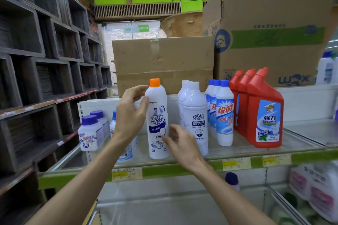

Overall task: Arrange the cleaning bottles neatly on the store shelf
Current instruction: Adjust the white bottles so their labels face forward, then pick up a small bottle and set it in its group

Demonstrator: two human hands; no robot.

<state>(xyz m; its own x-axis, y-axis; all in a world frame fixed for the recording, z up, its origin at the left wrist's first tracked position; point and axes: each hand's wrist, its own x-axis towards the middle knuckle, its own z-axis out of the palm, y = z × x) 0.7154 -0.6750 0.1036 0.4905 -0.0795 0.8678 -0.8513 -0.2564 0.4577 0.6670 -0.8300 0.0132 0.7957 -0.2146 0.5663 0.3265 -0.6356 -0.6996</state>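
Observation:
A tall white bottle with an orange cap [158, 115] stands upright near the front of the store shelf [182, 168]. My left hand [130, 115] is beside its upper left, thumb touching the bottle's shoulder, fingers loosely spread. My right hand [180, 142] is at its lower right, fingertips at the label, fingers relaxed. To the right stand rows of white-capped bottles [195, 120], blue-capped bottles [224, 115] and red bottles [263, 113]. Short jars with purple lids [90, 133] sit at the left.
Cardboard boxes [162, 62] stand behind and above the shelf. Dark wooden cubby shelving [36, 51] lines the left side. A lower shelf holds a blue-capped bottle [232, 181] and pink-labelled packs [318, 193]. Yellow price tags [236, 163] line the green shelf edge.

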